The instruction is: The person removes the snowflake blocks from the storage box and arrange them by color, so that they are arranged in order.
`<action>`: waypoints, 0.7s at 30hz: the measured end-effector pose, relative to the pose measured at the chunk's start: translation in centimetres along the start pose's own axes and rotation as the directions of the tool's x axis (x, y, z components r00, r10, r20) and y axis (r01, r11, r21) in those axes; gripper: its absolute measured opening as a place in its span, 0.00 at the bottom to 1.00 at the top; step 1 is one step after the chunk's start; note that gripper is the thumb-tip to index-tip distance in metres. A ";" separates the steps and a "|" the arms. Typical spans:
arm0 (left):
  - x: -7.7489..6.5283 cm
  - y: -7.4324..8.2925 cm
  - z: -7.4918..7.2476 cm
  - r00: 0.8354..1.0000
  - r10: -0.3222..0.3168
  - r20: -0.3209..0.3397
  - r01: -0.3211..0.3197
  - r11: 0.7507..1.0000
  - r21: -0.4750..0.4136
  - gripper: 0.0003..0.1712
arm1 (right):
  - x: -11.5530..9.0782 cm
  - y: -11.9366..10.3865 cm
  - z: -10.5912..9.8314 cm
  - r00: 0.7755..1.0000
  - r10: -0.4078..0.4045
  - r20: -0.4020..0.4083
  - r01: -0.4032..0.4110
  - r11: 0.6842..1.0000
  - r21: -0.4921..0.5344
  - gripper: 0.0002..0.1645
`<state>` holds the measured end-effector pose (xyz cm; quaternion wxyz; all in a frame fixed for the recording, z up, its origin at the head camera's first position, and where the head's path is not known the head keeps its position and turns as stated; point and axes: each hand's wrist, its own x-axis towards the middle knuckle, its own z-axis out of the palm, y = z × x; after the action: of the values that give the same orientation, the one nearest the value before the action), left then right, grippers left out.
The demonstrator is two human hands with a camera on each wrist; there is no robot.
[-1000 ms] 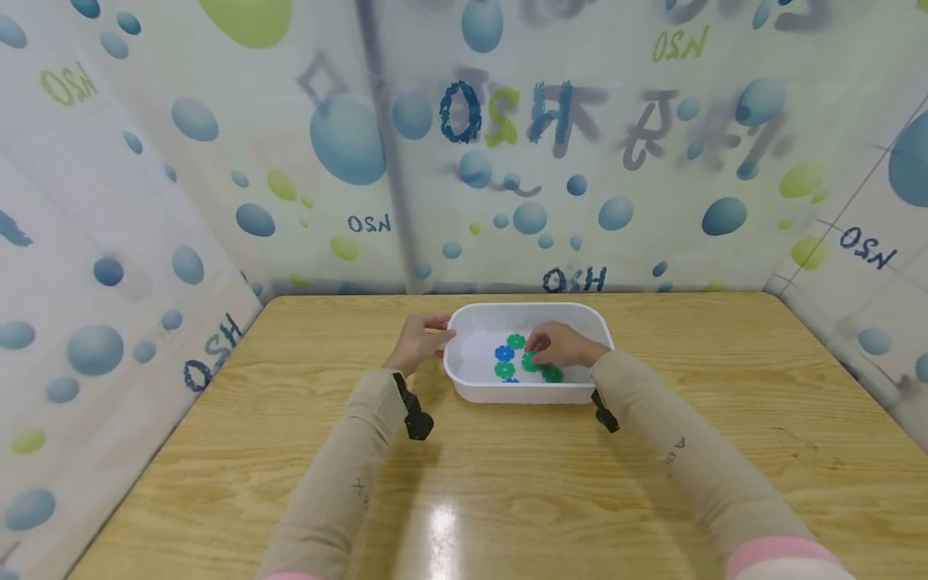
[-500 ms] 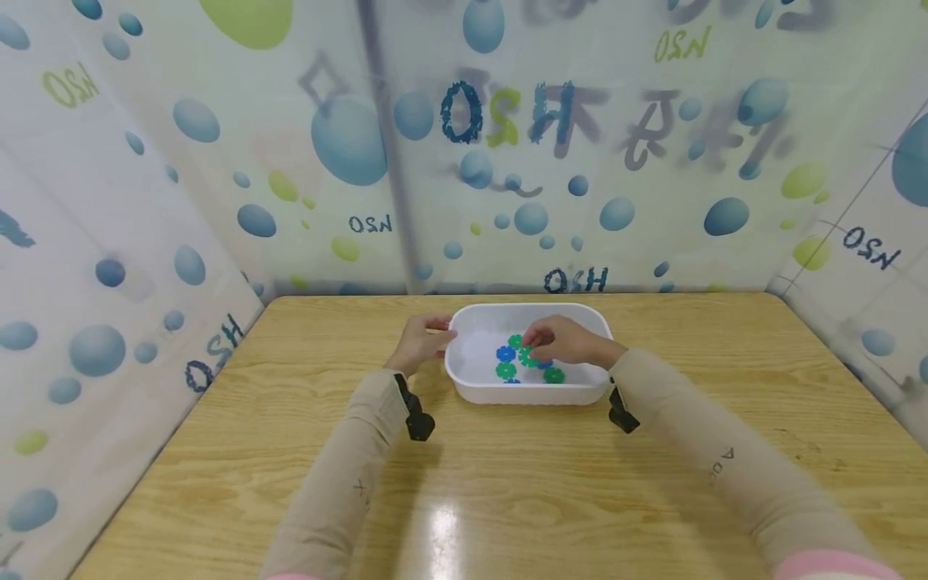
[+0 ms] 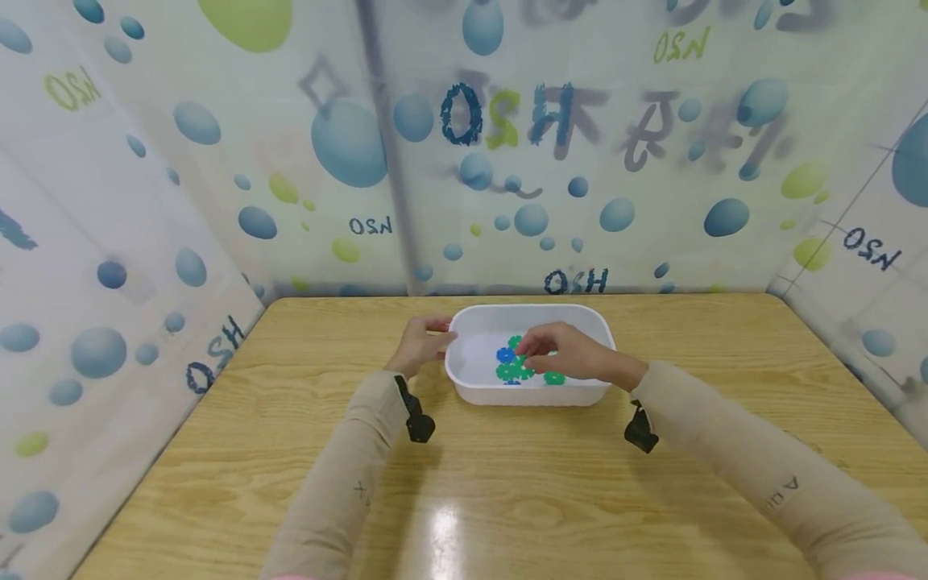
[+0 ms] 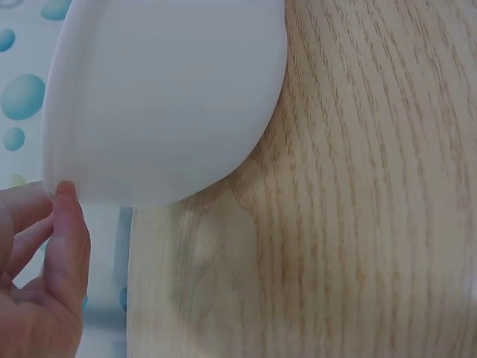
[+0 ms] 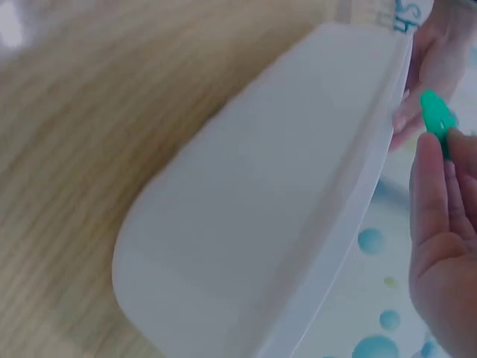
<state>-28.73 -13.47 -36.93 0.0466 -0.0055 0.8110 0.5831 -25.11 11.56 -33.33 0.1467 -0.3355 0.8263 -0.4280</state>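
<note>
A white plastic tub [image 3: 474, 393] with rounded corners stands on the wooden table. My left hand [image 3: 419, 346] pinches its left rim between thumb and fingers; the left wrist view has the thumb [image 4: 68, 239] on the outer wall. Over the tub, my right hand [image 3: 569, 354] pinches a green snowflake disc [image 5: 438, 115] between thumb and fingertips. Below that hand, several flat notched discs lie on the tub's floor, among them a blue disc [image 3: 505, 354], a green disc [image 3: 515, 341] and another green disc [image 3: 554, 378]. The right hand hides part of the tub's inside.
The wooden table [image 3: 464, 483] spreads around the tub and meets a patterned wall sheet [image 3: 616, 250] just behind it. Black wrist cameras hang under both sleeves, the right camera [image 3: 641, 429] close to the tub's right front corner.
My right hand has lifted off the discs and drawn slightly right and up, with a green disc pinched in its fingertips. The left hand has stayed at the tub's rim.
</note>
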 end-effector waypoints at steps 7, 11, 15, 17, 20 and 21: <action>-0.2 0.1 0.0 1.000 0.006 -0.001 -0.006 1.000 0.004 0.21 | -0.5 -1.5 2.2 0.999 -0.025 0.029 0.024 0.999 0.035 0.09; -0.2 0.0 0.0 1.000 0.014 0.009 -0.014 1.000 -0.010 0.21 | -0.3 -2.0 3.6 0.997 -0.050 0.052 0.047 0.997 0.055 0.08; -0.1 0.0 0.0 1.000 0.018 0.015 -0.018 0.999 -0.030 0.22 | 0.2 -2.2 5.1 0.994 -0.081 0.068 0.078 0.996 0.043 0.08; 0.0 -0.2 0.0 0.999 0.030 0.015 -0.030 0.999 -0.033 0.21 | 0.4 -2.1 5.9 0.993 -0.097 0.073 0.095 0.995 0.033 0.08; 0.1 -0.6 -0.1 0.998 0.066 0.010 -0.066 0.997 -0.043 0.19 | 0.7 -1.9 6.9 0.991 -0.099 0.089 0.097 0.995 0.033 0.08; 0.1 -0.7 -0.1 0.998 0.070 0.008 -0.070 0.997 -0.042 0.19 | 0.8 -1.8 7.3 0.991 -0.094 0.098 0.090 0.995 0.046 0.08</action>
<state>-28.83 -13.80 -37.53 0.0298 0.0245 0.7981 0.6012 -21.07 5.85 -36.12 0.1748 -0.3912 0.7926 -0.4339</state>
